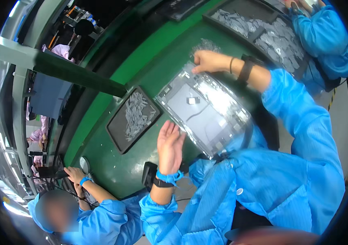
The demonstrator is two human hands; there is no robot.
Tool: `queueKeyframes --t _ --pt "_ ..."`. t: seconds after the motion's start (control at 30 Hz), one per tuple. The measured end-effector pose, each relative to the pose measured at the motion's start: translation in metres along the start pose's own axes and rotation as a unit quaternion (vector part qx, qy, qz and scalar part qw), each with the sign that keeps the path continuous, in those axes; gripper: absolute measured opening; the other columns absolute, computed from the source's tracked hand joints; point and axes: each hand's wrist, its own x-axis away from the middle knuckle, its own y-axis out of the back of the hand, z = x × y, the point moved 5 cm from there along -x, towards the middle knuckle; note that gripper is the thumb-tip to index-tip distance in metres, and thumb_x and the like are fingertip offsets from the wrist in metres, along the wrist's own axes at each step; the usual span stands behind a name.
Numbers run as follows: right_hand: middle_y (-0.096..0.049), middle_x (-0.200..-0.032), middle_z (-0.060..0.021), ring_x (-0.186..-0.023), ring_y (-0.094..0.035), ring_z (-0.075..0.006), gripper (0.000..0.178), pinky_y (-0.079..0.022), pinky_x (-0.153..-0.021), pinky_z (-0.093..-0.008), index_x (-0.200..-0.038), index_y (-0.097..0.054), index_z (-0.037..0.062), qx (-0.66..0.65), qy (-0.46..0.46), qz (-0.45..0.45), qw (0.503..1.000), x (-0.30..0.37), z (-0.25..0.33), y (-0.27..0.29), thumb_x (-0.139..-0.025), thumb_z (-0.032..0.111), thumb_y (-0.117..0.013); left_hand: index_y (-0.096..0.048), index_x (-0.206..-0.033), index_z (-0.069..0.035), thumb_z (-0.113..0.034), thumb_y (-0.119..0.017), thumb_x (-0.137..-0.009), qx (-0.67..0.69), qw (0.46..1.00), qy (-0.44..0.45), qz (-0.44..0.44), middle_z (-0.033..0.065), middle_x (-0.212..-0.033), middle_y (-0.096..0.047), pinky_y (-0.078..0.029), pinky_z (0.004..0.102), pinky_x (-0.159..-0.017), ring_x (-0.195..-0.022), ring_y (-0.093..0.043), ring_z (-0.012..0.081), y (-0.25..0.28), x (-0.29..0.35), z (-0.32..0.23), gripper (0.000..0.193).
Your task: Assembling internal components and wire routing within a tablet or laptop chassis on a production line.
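A flat silver tablet-like panel (216, 127) lies tilted in front of me, with shiny clear film over part of it. Small components line its borders, and a small dark-and-white piece (193, 100) sits near its middle. My right hand (210, 62) is closed at the panel's far corner, pinching it between thumb and fingers. Beside the near-left edge, my left hand (170, 149) has its palm turned up and its fingers stretched out. Those fingertips are at or very close to the edge; contact cannot be made out for certain.
Left of the panel, a dark tray (121, 141) holds many thin grey strips. A large tray (245, 34) of grey pieces stands at the far right, near a co-worker's blue sleeve (321, 32). Clear scraps (206, 45) lie on the green table (100, 163). Another co-worker's hand (75, 174) works at left.
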Motion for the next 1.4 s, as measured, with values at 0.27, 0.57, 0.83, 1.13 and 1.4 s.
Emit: queueKeyframes --t 0.27,0.57,0.83,1.13,1.4 --pt "-0.061 -0.089 -0.0159 -0.051 -0.062 -0.0208 0.042 -0.051 -0.041 -0.0322 -0.103 -0.052 -0.0052 -0.092 -0.077 0.004 0.993 0.018 0.009 -0.003 -0.086 0.03 -0.068 -0.057 -0.106 -0.008 -0.012 -0.062 -0.088 -0.095 0.989 0.076 0.079 -0.0019 -0.089 -0.06 -0.041 0.0297 -0.083 -0.086 -0.054 0.0098 -0.014 -0.027 -0.004 0.019" --pt "-0.068 -0.081 -0.0076 -0.065 -0.064 -0.0157 0.019 -0.051 -0.056 -0.0296 -0.093 -0.066 0.0012 -0.173 0.045 -0.122 0.976 -0.009 -0.017 0.06 -0.086 0.018 -0.061 -0.06 -0.105 -0.003 -0.01 -0.062 -0.086 -0.11 0.984 0.054 0.129 0.0034 -0.098 -0.066 -0.05 0.0304 -0.082 -0.088 -0.063 0.0127 -0.011 -0.049 -0.041 0.02" --pt "-0.062 -0.075 -0.0055 -0.082 -0.059 -0.026 0.003 -0.05 -0.073 -0.0394 -0.075 -0.066 0.0112 0.143 0.201 -0.207 0.947 -0.026 -0.018 0.025 -0.073 0.013 -0.066 -0.061 -0.092 -0.008 -0.013 -0.066 -0.085 0.05 0.997 0.0 0.055 0.0024 -0.094 -0.066 -0.047 0.0328 -0.086 -0.092 -0.062 0.0177 -0.029 -0.138 -0.134 0.009" --pt "-0.055 -0.074 0.0 -0.081 -0.054 -0.0203 0.006 -0.045 -0.07 -0.034 -0.07 -0.065 0.0137 0.168 0.296 -0.186 0.922 -0.031 -0.002 0.009 -0.071 0.016 -0.07 -0.059 -0.095 -0.003 -0.02 -0.068 -0.082 0.211 0.965 -0.085 -0.131 0.0098 -0.095 -0.063 -0.051 0.0357 -0.085 -0.093 -0.059 0.0232 0.002 -0.352 -0.156 0.024" --pt "-0.054 -0.072 0.0006 -0.08 -0.054 -0.0185 0.009 -0.044 -0.068 -0.0307 -0.063 -0.059 0.0154 0.261 0.262 -0.187 0.91 -0.024 0.001 0.008 -0.07 0.017 -0.064 -0.054 -0.106 0.002 -0.016 -0.063 -0.086 0.158 0.972 -0.083 -0.15 0.014 -0.099 -0.06 -0.05 0.0384 -0.081 -0.086 -0.059 0.0258 -0.005 -0.395 -0.138 0.029"
